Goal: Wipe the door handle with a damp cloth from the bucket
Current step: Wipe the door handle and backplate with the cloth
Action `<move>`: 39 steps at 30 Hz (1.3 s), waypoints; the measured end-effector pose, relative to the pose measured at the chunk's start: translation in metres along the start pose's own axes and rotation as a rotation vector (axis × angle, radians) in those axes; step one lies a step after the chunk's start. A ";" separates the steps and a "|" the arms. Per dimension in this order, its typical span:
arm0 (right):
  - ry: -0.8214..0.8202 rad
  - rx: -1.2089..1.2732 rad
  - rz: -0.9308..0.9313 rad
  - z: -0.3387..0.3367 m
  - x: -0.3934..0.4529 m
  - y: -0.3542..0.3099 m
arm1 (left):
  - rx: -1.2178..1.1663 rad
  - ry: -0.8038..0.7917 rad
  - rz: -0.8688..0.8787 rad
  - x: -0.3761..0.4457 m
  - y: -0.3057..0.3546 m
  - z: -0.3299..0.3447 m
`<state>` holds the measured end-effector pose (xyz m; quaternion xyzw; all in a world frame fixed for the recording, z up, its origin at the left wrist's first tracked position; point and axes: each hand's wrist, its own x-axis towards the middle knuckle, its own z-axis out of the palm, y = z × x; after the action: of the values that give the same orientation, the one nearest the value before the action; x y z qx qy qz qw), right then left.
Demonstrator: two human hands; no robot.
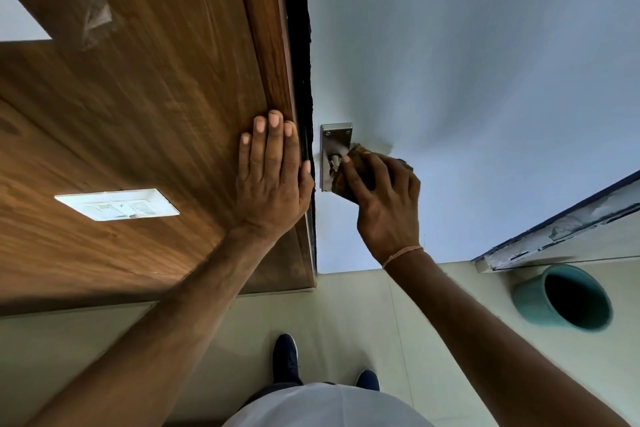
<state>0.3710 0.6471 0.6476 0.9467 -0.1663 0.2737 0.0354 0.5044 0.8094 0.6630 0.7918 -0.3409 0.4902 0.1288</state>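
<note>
A steel door handle plate (330,142) is fixed near the left edge of a pale grey door (467,80). My right hand (384,208) presses a brownish cloth (358,151) around the lever, which is mostly hidden under the cloth and fingers. My left hand (272,180) lies flat, fingers together, on the wooden panel (138,97) right beside the door's edge. A teal bucket (562,298) stands on the floor at the right, its inside dark.
A white switch plate (117,204) sits on the wooden panel at the left. The floor (346,315) is pale tile, with my dark shoes (285,357) below. A chipped painted ledge (561,232) runs along the right, above the bucket.
</note>
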 end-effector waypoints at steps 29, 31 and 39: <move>0.060 0.062 -0.026 -0.005 0.005 -0.017 | 0.028 -0.026 0.025 -0.001 -0.005 -0.003; 0.071 0.061 -0.063 -0.003 0.008 -0.018 | 0.029 -0.027 0.020 -0.001 -0.004 -0.003; 0.084 0.105 -0.028 -0.006 0.001 0.009 | 0.027 -0.008 0.005 -0.002 0.001 0.001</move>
<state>0.3663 0.6393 0.6529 0.9371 -0.1366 0.3211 -0.0037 0.5041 0.8092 0.6610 0.7946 -0.3368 0.4918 0.1155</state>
